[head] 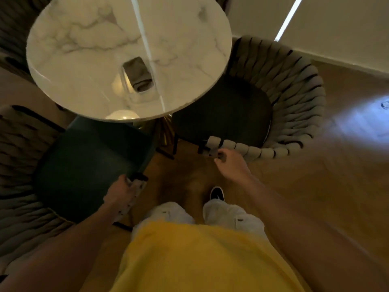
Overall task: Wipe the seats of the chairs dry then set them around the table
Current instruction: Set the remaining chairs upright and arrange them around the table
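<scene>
Head view: left hand [120, 189] grips a cloth [134, 191] at the left chair [90, 163] seat edge; right hand [228, 163] fingers pinch the right chair [280, 98] arm end. Both chairs sit beside the table [84, 60]. Placing seems underway; next, nudge them in.

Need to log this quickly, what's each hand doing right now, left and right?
Left hand: gripping the end of the left chair's woven arm.
Right hand: fingers curled at the end of the right chair's woven arm, apparently gripping it.

Dim, blurred view; glare streaks the table [73, 60].
</scene>
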`<state>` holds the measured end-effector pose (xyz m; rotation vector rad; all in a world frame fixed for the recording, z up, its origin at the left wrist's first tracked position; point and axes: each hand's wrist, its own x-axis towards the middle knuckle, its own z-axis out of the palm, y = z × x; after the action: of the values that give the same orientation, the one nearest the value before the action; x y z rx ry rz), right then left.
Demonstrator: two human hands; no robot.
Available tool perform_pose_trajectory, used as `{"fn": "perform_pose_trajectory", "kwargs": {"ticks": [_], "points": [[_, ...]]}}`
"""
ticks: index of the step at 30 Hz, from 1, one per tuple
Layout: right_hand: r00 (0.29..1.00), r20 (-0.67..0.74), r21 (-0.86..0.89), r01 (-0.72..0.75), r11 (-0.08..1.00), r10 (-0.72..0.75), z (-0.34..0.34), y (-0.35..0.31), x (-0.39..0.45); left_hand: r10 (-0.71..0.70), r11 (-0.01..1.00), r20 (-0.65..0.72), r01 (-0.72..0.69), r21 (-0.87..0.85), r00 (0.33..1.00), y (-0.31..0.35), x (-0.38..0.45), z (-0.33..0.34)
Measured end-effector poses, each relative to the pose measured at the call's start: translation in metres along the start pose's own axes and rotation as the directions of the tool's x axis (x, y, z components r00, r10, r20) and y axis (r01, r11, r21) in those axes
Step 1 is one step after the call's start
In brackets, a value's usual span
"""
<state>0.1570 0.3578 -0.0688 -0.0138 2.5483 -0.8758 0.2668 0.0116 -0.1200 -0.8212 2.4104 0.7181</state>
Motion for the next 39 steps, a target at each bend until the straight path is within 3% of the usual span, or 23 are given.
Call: {"fn": "perform_pose_trajectory", "kwargs": {"ticks": [4, 9, 14, 21, 29, 33, 39], "points": [[0.998, -0.024, -0.228, 0.058, 0.972, -0.065, -0.018, 0.014, 0.034, -0.027, 0.996, 0.009, 0.026, 0.081, 1.0, -0.008, 0.003, 0.002], [0.984, 0.119, -0.354, -0.08, 0.932, 0.13, -0.026, 0.029, 0.068, 0.001, 0.988, 0.065, -0.011, 0.157, 0.998, -0.01, 0.007, -0.007], [0.984, 0.114, -0.466, -0.071, 0.882, 0.139, -0.015, 0.032, 0.073, 0.011, 0.984, 0.061, -0.022, 0.179, 0.998, -0.011, 0.008, -0.007], [0.989, 0.085, -0.498, -0.061, 0.865, 0.119, -0.01, 0.035, 0.073, -0.031, 0.979, 0.095, 0.011, 0.205, 0.995, -0.004, 0.004, -0.007], [0.983, 0.155, -0.475, -0.013, 0.88, 0.099, -0.02, 0.042, 0.073, -0.051, 0.982, 0.088, 0.033, 0.188, 0.995, -0.002, 0.004, -0.006], [0.974, 0.174, -0.435, -0.057, 0.898, 0.146, -0.025, 0.047, 0.074, -0.04, 0.98, 0.082, 0.023, 0.198, 0.996, -0.002, 0.003, -0.006], [0.946, 0.23, -0.519, -0.081, 0.851, 0.23, -0.029, 0.04, 0.076, -0.017, 0.982, 0.058, 0.005, 0.188, 0.998, 0.002, 0.003, -0.004]]}}
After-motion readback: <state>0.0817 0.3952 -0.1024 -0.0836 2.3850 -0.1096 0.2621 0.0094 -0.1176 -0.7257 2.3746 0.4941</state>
